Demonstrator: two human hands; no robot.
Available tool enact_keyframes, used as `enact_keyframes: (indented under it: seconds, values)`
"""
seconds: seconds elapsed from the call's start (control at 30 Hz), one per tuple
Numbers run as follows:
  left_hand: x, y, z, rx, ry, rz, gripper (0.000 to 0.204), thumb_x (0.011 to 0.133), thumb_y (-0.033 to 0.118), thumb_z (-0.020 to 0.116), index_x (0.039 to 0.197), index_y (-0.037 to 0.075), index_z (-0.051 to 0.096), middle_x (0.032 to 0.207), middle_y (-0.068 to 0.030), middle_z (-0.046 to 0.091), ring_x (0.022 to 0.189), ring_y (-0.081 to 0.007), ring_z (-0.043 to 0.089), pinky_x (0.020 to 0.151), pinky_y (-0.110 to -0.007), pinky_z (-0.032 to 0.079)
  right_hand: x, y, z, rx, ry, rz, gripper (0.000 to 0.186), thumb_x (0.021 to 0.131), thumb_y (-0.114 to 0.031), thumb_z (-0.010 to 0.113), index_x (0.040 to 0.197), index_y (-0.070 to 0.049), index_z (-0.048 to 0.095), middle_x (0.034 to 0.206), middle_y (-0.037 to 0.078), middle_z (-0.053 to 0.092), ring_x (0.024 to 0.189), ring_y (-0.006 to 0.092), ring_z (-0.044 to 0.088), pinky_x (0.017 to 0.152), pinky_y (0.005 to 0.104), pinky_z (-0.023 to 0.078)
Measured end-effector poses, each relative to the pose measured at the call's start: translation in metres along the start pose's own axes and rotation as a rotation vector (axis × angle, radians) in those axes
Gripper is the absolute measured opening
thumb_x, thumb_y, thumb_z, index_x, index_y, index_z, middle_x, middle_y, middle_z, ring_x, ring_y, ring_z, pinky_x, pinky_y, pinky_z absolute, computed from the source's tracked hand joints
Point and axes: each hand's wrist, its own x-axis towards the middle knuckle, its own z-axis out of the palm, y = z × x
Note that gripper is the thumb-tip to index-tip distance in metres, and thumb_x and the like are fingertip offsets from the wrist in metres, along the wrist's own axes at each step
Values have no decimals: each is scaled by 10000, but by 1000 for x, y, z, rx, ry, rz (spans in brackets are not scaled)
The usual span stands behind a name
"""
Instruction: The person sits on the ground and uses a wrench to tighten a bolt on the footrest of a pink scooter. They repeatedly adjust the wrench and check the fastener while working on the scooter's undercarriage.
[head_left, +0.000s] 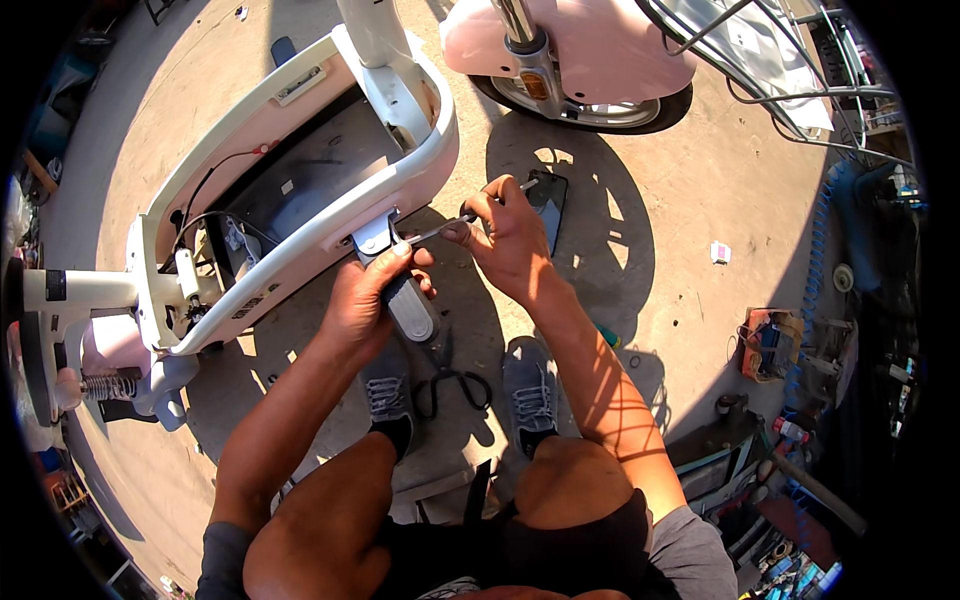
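My left hand (362, 298) is closed round a grey folding footrest (408, 308) with a ribbed pad. Its pale bracket (374, 238) sits against the side of a white and pink scooter frame (300, 262). The left thumb presses near the hinge. In my right hand (508, 245) is a slim metal tool (432, 234), pinched between thumb and fingers. Its tip reaches the hinge beside the left thumb; its other end is partly hidden by the fingers, so the exact kind is unclear.
Black-handled scissors (452, 388) lie on the ground between my shoes. A dark phone (548, 212) lies beyond my right hand. A pink front fender with its wheel (640, 118) stands ahead. To the right are an orange box (768, 343) and a blue coiled hose (818, 250).
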Motion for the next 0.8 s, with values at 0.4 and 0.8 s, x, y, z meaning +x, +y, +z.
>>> enact_keyframes:
  seconds: [0.4,0.8]
  values:
    - [-1,1,0,4,10,-8,265,970,249,570,1074,6,570,985,-84,651,805,-154,621,776,-366,534,5,-8,-11,-32,93,-55,341,768,-360,773,899,-76,635,915,94,501,818,292,569,671,418,478]
    - [0,0,-3,-6,-13,-13,276,968,252,577,1104,13,552,989,-80,648,811,-159,624,776,-360,537,5,2,-8,-41,-42,3,389,806,-410,735,986,-71,669,974,154,559,927,327,600,776,425,496]
